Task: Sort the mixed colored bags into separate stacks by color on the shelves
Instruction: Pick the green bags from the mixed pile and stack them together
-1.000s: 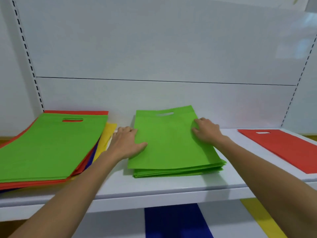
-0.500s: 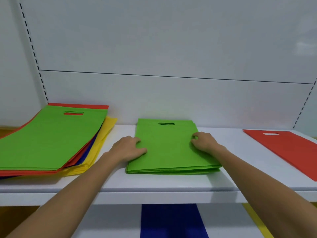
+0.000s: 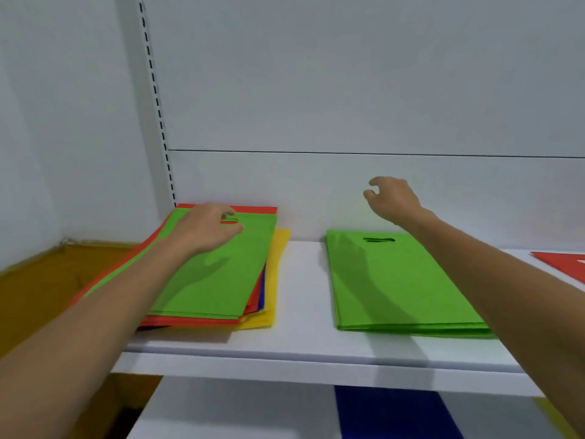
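Careful, left hand [image 3: 205, 229] curls at the top green bag [image 3: 221, 280], grip unclear, right hand [image 3: 392, 198] loose and empty, and the red bag [image 3: 196, 321] underneath may drag along.

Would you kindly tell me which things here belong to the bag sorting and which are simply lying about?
Part of the job:
mixed pile; green stack; red bag; blue bag and yellow bag on the lower level; white shelf; left hand; right hand.

Just there:
back panel; slotted upright; brown surface at left.
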The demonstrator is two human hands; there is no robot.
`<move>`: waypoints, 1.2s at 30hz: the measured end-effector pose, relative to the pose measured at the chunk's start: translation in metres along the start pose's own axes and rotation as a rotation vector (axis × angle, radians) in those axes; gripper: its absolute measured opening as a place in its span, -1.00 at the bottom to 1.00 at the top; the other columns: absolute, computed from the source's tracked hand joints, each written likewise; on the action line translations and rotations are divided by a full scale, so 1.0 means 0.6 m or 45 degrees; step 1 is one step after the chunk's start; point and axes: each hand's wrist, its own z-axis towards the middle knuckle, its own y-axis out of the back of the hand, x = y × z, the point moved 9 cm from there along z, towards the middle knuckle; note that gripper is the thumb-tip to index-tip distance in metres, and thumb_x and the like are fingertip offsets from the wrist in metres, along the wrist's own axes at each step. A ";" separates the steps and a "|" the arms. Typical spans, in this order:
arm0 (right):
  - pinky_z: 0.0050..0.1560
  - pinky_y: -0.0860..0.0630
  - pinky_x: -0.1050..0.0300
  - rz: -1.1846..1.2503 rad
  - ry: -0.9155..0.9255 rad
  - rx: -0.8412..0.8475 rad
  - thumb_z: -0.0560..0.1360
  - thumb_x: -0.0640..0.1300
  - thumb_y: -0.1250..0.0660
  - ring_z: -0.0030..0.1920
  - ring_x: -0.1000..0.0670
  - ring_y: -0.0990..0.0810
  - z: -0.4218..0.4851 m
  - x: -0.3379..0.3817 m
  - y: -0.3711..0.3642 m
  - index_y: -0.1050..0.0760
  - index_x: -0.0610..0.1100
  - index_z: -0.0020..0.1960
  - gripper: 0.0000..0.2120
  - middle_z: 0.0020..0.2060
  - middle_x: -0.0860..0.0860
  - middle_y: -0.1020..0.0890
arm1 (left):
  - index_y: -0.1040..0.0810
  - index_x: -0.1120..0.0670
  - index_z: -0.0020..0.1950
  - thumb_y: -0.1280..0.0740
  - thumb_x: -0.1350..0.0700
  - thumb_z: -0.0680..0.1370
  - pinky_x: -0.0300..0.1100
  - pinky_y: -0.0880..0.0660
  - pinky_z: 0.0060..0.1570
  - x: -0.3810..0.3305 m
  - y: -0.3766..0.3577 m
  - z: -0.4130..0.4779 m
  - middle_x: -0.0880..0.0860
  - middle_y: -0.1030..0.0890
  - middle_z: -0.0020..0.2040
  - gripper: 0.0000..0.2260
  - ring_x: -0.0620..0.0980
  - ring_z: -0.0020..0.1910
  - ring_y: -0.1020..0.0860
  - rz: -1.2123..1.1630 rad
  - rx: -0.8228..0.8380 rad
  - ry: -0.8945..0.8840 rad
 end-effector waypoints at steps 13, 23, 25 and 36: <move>0.21 -0.39 -0.03 0.042 0.108 0.218 0.56 -0.06 -0.17 0.28 -0.18 -0.41 -0.054 0.269 -0.181 -0.41 -0.19 0.28 -0.65 0.25 -0.16 -0.49 | -0.50 0.10 0.27 -0.23 -0.05 0.56 -0.08 -0.41 0.17 0.253 0.061 -0.039 0.15 -0.55 0.23 -0.65 0.12 0.18 -0.51 0.081 0.078 0.098; 0.12 -0.44 0.01 -0.040 -0.222 0.381 0.52 -0.22 -0.19 0.19 -0.23 -0.48 -0.125 0.275 -0.272 -0.37 -0.31 0.22 -0.69 0.19 -0.22 -0.47 | -0.45 0.10 0.31 -0.39 -0.04 0.47 -0.11 -0.37 0.25 0.314 -0.019 -0.040 0.18 -0.48 0.30 -0.54 0.12 0.28 -0.44 0.015 0.273 0.155; 0.10 -0.45 0.01 0.022 -0.236 0.318 0.51 -0.26 -0.20 0.17 -0.24 -0.48 -0.129 0.278 -0.271 -0.37 -0.33 0.21 -0.71 0.18 -0.24 -0.46 | -0.44 0.14 0.32 -0.44 0.01 0.44 -0.11 -0.35 0.27 0.319 -0.016 -0.038 0.19 -0.48 0.30 -0.50 0.12 0.29 -0.44 -0.099 0.212 0.201; -0.09 -0.43 0.00 0.084 -0.199 -0.018 0.50 -0.24 -0.28 0.02 -0.24 -0.53 -0.127 0.284 -0.238 -0.38 -0.30 0.08 -0.80 0.02 -0.24 -0.55 | -0.51 0.15 0.09 -0.39 0.27 0.46 -0.14 -0.45 0.04 0.346 0.000 -0.040 0.17 -0.62 0.01 -0.77 0.12 0.03 -0.55 -0.353 -0.135 0.344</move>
